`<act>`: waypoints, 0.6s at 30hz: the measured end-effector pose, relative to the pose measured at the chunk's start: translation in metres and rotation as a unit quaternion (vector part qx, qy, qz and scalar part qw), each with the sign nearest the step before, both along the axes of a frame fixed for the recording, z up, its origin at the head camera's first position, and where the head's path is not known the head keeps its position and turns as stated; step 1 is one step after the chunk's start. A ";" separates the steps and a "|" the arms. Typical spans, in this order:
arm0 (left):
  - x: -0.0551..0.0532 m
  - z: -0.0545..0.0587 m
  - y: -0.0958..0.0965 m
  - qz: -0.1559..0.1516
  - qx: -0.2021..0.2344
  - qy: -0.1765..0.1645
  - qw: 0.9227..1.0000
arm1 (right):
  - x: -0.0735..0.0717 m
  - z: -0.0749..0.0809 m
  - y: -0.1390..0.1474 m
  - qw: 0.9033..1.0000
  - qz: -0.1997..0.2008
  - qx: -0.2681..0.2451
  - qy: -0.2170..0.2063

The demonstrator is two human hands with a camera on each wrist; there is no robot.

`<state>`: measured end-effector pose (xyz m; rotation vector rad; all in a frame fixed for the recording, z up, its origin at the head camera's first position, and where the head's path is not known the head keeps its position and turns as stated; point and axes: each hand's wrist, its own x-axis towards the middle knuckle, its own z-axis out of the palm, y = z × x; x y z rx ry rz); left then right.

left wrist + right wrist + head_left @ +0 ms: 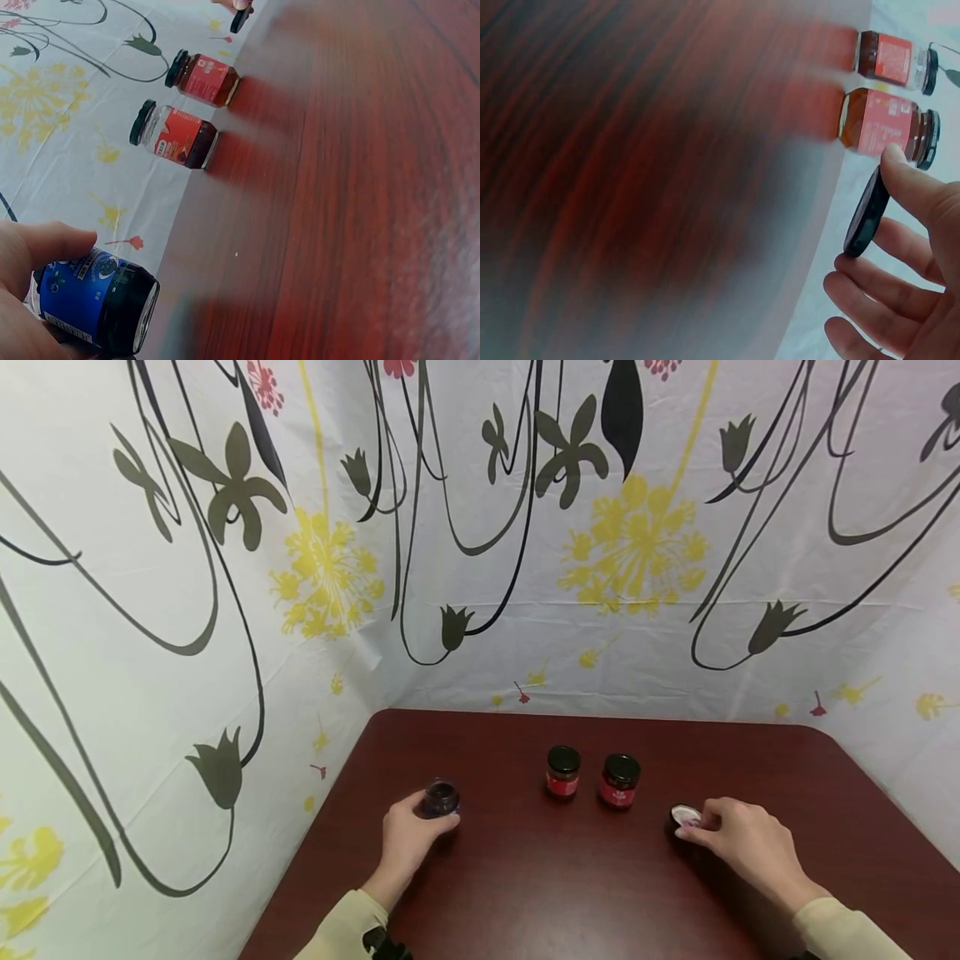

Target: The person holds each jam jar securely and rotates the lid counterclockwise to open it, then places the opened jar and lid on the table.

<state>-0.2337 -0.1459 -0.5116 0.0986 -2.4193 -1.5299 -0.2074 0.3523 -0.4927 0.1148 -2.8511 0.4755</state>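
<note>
Where the far left of my head view begins, I have a patterned cloth (90, 610) printed with grey stems and yellow flower heads, and it runs on across the top of the frame. At lower left I see a pale yellow left sleeve (341, 928) with a black band (386, 946) by its cuff, and above these the left hand (408, 833), its thumb and fingers curled round a blue-labelled jar (441, 802). That jar sits left of centre, its dark round mouth uncovered; I cannot tell whether its base touches the dark red tabletop (540, 877). Right of centre, near the back edge, I find a left red-labelled jar (562, 774) and, just beside it with a gap between, a right red-labelled jar (620, 782), both upright under dark caps. Further right my feed gives me a round lid (686, 816), its whitish inner face showing and its rim black. It is pinched between the thumb and fingers of the right hand (750, 845), and from the right wrist camera I see the other fingers spread below it. At lower right I have a matching right sleeve (843, 928).
</note>
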 end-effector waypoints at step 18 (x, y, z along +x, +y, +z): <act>-0.009 -0.007 -0.014 0.023 0.018 -0.019 0.999 | 0.002 -0.004 0.023 1.000 -0.011 -0.005 -0.006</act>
